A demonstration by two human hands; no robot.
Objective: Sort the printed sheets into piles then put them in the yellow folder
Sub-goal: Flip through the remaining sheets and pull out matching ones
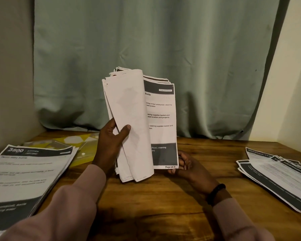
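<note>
I hold a stack of printed sheets [156,119] upright over the middle of the wooden table. My left hand [111,141] grips the front sheets, which are folded back to the left, thumb on their blank side. My right hand [186,164] pinches the stack's lower right corner, by a handwritten page number. A pile of printed sheets [28,176] headed "3800 Kitchen" lies at the left. Another, fanned pile [274,174] lies at the right. The yellow folder [82,146] lies flat at the back left, partly under the left pile.
The wooden table [163,197] stands in a corner. A grey-green curtain [155,58] hangs behind it, reaching the table's back edge. Walls close in on the left and right.
</note>
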